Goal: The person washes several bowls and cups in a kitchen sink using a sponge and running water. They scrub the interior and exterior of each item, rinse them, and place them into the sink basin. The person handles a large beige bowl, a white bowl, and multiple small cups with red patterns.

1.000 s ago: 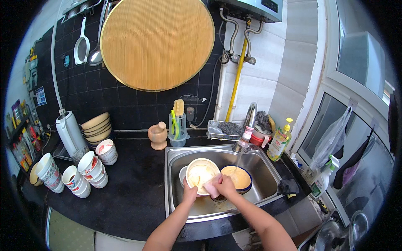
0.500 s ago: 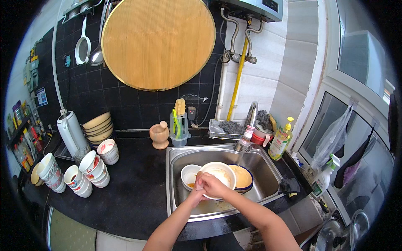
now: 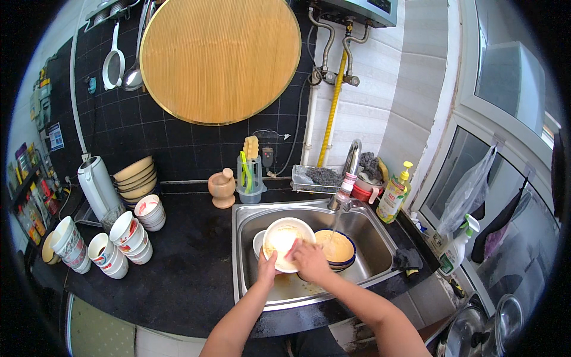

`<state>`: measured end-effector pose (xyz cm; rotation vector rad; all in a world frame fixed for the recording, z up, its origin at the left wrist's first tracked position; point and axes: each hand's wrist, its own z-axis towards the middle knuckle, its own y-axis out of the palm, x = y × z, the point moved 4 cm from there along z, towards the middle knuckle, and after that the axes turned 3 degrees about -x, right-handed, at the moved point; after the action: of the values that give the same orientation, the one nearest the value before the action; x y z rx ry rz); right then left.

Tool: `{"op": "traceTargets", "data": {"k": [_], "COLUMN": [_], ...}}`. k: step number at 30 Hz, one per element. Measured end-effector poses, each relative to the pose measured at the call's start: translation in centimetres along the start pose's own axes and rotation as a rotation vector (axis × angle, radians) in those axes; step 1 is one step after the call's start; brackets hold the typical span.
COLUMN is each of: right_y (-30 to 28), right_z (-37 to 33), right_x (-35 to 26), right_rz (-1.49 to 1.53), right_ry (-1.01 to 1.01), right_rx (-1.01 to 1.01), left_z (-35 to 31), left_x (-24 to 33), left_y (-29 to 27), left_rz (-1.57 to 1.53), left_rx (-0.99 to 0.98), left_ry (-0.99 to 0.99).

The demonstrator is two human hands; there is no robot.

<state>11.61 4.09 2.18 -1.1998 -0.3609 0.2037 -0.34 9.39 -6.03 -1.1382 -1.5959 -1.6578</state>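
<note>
Tilted toward me over the sink, a white bowl shows brownish residue inside. My left hand grips its lower left rim, thumb over the edge. My right hand reaches into the right side of the bowl, fingers curled against the inner wall. A pinkish-red patch shows by its fingertips; whether that is a held thing or a pattern on the bowl is unclear. Behind the bowl, a smaller white bowl is mostly hidden. To the right sits a stack of blue-rimmed, cream-coloured bowls, with water running onto it.
The faucet stands behind the steel sink. A soap pump bottle is at the sink's back right corner, a dark cloth beside the rim. Several stacked white bowls and a wooden mortar occupy the counter leftward.
My hands, together over the bowl before, have separated. The left now holds the rim and the right is inside the bowl. The bowl has shifted left and tipped toward me.
</note>
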Motion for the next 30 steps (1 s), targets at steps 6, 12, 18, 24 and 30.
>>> {"op": "traceTargets", "data": {"k": [6,12,18,24,30], "right_y": [0.2,0.8,0.5,-1.1,-3.5], "right_z": [-1.1,-1.3,-0.4,-0.2,0.8], "right_x": [-3.8,1.5,-2.1,-2.9,-2.0], "right_rz": [0.326,-0.306,0.298,0.264,0.43], "right_ry": [-0.078,-0.064,-0.288,-0.263,0.065], "right_rx": [-0.014,-0.092,-0.006,0.026,-0.056], "left_z": [3.2,1.3,2.3,0.0,0.0], "left_x": [-3.3,-1.7,-2.8,-0.2,0.0], "left_y": [-3.5,-1.4,-2.0,-0.6,0.2], "left_rz": [0.064,0.186,0.024,-0.061,0.036], "left_rx": [0.095,0.052,-0.041,-0.088,-0.349], "left_ry": [0.18,-0.023,-0.086,-0.316,-0.409]}}
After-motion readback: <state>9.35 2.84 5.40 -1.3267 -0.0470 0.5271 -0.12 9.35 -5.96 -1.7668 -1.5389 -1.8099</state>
